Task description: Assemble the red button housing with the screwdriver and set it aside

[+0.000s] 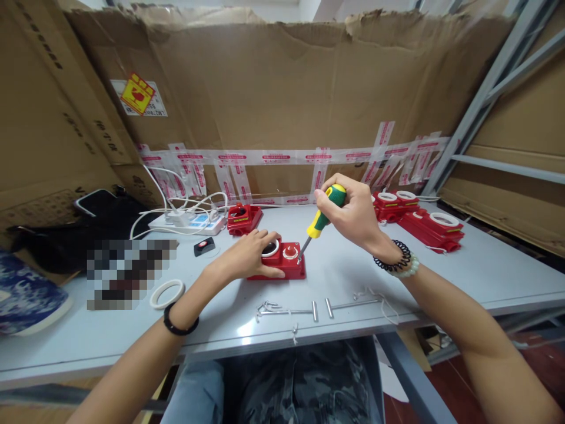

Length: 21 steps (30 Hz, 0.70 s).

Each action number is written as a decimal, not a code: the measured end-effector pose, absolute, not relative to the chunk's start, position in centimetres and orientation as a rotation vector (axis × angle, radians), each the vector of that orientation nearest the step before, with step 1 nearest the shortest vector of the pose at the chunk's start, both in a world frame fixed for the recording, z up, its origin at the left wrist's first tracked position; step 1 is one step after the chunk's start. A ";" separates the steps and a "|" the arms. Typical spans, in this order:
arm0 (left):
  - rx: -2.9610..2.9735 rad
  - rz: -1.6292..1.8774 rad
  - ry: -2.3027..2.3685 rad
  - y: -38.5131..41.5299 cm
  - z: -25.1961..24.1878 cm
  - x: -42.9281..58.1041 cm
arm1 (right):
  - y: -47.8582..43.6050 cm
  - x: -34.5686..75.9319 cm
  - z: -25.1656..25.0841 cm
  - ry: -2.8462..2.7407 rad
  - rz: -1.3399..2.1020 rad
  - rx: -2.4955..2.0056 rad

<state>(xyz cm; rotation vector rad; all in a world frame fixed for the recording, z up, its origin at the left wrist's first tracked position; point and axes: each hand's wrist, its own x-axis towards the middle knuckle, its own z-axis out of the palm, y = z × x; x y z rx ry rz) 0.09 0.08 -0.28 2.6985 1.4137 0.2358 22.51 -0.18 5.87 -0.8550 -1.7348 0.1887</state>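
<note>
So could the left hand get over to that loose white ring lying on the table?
Probably yes. The white ring lies in the open beside the left forearm, with nothing between them. But the left hand is pressing on the red part, so it would have to let go first.

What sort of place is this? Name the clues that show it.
Probably a small assembly bench: a right hand works a screwdriver on a red part, more red parts are stacked on the table, and cardboard lines the back.

Bare table rightward; metal rods block nearer, seemingly.
</note>
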 end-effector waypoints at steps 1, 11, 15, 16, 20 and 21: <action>2.696 0.233 1.416 0.1 -0.3 0.1 | -0.1 22.5 5.8 -1.740 0.194 -0.856; 2.714 0.250 1.417 0.2 -0.5 0.0 | 0.1 22.2 5.1 -1.793 0.219 -0.893; 2.709 0.243 1.418 0.2 -0.5 0.0 | -0.2 22.1 5.3 -1.811 0.222 -0.872; 2.709 0.238 1.421 0.2 -0.5 0.0 | -0.3 22.0 5.4 -1.822 0.216 -0.860; 2.729 0.217 1.418 0.3 -0.5 0.0 | -0.9 21.6 5.9 -1.907 0.152 -0.800; 2.736 0.217 1.415 0.3 -0.5 0.0 | -1.1 21.4 6.0 -1.934 0.137 -0.785</action>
